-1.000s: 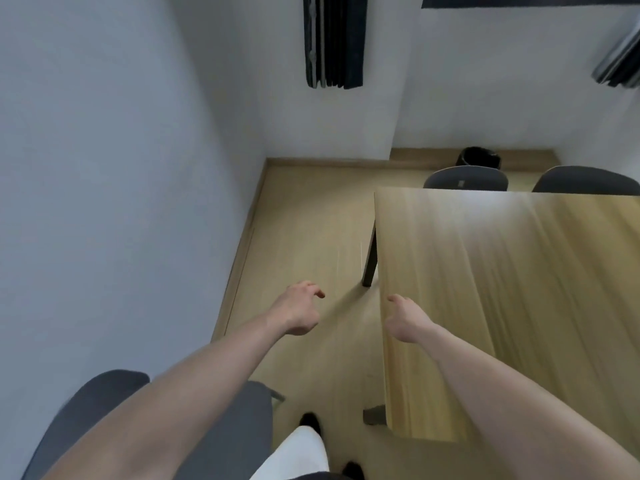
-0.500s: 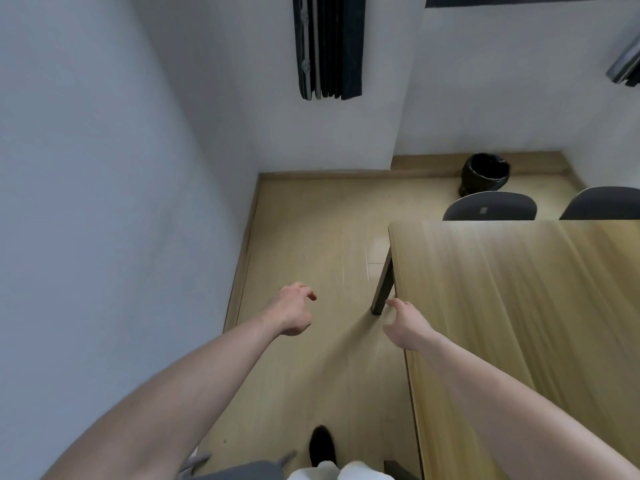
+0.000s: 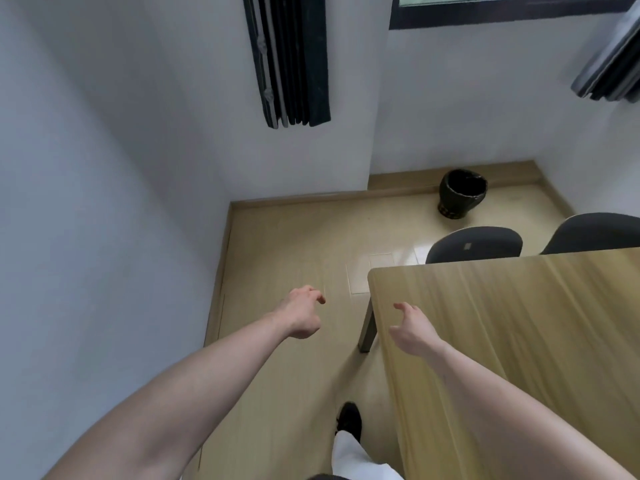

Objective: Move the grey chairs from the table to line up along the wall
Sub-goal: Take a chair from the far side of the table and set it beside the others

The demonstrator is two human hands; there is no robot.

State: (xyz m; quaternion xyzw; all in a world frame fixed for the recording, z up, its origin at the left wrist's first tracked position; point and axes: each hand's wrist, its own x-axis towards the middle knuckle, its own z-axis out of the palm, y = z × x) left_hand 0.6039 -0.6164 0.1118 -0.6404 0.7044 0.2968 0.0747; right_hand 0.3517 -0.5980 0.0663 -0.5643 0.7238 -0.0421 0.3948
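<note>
Two grey chairs stand tucked at the far side of the wooden table (image 3: 519, 323): one chair back (image 3: 474, 244) near the table's left corner, the other (image 3: 595, 232) at the right edge of view. My left hand (image 3: 303, 315) hangs over the floor between wall and table, fingers loosely curled, holding nothing. My right hand (image 3: 412, 329) is over the table's left edge, fingers relaxed and empty. Both hands are well short of the chairs.
A white wall (image 3: 104, 237) runs along the left, with a strip of wooden floor (image 3: 294, 244) between it and the table. A black waste bin (image 3: 462, 197) stands in the far corner recess. Dark curtains (image 3: 291, 60) hang above. My foot (image 3: 349, 419) steps forward.
I have walked forward along the table. The grey chair by the wall at lower left has dropped out of view, and the bin and far chairs are closer. Both hands stay empty.
</note>
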